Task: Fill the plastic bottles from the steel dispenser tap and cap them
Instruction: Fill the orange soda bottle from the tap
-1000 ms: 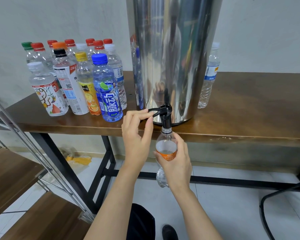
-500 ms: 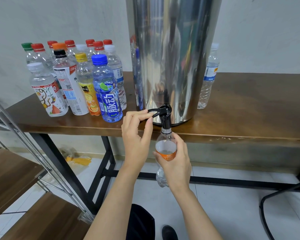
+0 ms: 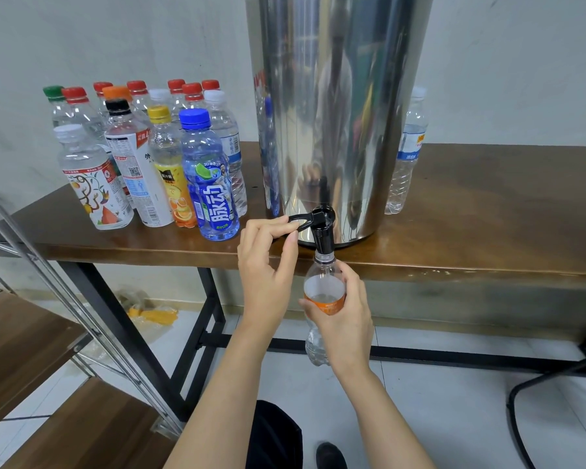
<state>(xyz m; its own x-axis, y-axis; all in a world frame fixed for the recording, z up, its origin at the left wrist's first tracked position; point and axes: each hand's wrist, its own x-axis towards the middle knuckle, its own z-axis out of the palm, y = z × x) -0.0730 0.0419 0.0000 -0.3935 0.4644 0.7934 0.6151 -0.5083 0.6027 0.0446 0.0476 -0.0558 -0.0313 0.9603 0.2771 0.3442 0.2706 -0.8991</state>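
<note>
the black tap lever (image 3: 296, 221) is being pinched between the thumb and fingertips of the left hand (image 3: 268, 265), at the foot of the steel dispenser (image 3: 335, 96). an uncapped plastic bottle (image 3: 323, 296) with an orange label is being gripped around its upper body by the right hand (image 3: 347, 316), fingers and thumb curled round it. its mouth is being held right up under the black tap spout (image 3: 322, 236), just below the front edge of the wooden table (image 3: 487, 214), and the bottle is being kept roughly upright above the tiled floor. whether water is running, and how full the bottle is, cannot be told. a cluster of capped bottles (image 3: 139, 157) is being stored on the table to the left of the dispenser, with a blue bottle (image 3: 210, 184) at its front corner, nearest the lever. one clear bottle (image 3: 406, 154) with a white cap is being partly hidden behind the dispenser's right side. wooden shelves (image 3: 24, 340) on a metal frame are being shown at lower left.
</note>
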